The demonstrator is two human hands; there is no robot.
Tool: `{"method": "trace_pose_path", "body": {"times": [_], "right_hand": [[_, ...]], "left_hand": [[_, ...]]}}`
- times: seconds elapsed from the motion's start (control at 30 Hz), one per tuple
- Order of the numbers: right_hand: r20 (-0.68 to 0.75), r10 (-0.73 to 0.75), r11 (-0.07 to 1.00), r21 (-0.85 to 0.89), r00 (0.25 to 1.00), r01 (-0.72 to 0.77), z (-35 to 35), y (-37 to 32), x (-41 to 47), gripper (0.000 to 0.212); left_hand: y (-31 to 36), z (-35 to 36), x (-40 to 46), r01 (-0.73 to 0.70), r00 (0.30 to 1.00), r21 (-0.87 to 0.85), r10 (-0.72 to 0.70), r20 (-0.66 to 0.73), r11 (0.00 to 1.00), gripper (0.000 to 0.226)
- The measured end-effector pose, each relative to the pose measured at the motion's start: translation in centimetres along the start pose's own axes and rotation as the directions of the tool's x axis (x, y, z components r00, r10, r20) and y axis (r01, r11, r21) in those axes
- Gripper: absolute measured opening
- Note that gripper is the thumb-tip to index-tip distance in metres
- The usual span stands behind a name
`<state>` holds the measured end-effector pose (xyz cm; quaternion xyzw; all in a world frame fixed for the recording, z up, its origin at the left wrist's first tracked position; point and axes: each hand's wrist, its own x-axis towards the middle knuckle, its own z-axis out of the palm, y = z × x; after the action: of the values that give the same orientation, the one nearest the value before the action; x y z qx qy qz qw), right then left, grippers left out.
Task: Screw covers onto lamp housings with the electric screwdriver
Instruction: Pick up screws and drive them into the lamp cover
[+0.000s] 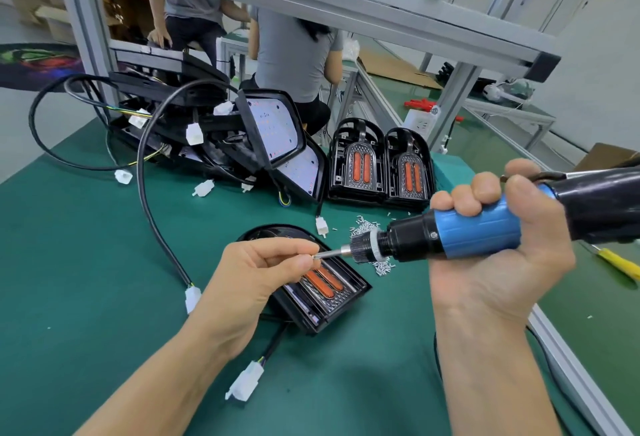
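**Up close: a screw meets the driver bit over a lamp housing**

Seen from above, two bare hands work over a green bench mat. The right hand is wrapped around the blue and black barrel of an electric screwdriver, held nearly level with its bit pointing left. The left hand pinches a small screw between thumb and forefinger, touching it to the tip of the bit.

Directly below the bit lies a black lamp housing, flat on the mat, with two orange strips showing through its cover. A cable with a white connector trails from it toward the viewer. A loose pile of silver screws sits just beyond, partly hidden by the tool's nose.

Further back, two more lamps stand upright side by side. To their left is a heap of black housings with white circuit boards and looping black cables. A yellow-handled tool lies at the right edge.

Two people in grey shirts sit at the next bench. No brand or label is readable anywhere.
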<state>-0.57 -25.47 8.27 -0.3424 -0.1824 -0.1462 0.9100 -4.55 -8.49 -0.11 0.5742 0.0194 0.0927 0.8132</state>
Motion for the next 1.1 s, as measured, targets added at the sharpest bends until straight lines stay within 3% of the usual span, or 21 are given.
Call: {"method": "trace_pose_path", "body": {"times": [0.1,0.2,0.33,0.6,0.8,1.1], "right_hand": [[0.067,0.053,0.998,-0.031,0.996,-0.051,-0.3,0.3,-0.3,0.019],[0.087,0.110,0.990,-0.093,0.990,-0.101,-1.0,1.0,-1.2,0.025],[0.086,0.172,0.973,-0.173,0.981,-0.156,-1.7,2.2,-2.3,0.029],[0.110,0.200,0.960,-0.219,0.974,-0.173,-2.2,3.2,-2.8,0.026],[0.156,0.175,0.960,-0.245,0.972,-0.134,-2.4,3.2,-2.6,0.010],[0.180,0.191,0.957,-0.254,0.965,-0.142,-2.0,3.4,-2.8,0.011]], "left_hand": [[-0.4,-0.8,-0.1,-0.077,0.993,0.270,0.097,-0.064,0.960,0.016],[-1.5,-1.9,-0.3,-0.145,0.974,0.616,0.222,-0.049,0.774,0.024],[-3.5,-2.5,-0.3,-0.209,0.960,0.789,0.273,0.055,0.578,0.023],[-5.2,-1.7,0.0,-0.262,0.909,0.873,0.409,0.079,0.412,0.017],[-5.2,-1.5,0.4,-0.274,0.902,0.875,0.421,0.091,0.399,0.016],[-5.7,-1.9,0.6,-0.261,0.906,0.877,0.415,0.078,0.404,0.015]]}}
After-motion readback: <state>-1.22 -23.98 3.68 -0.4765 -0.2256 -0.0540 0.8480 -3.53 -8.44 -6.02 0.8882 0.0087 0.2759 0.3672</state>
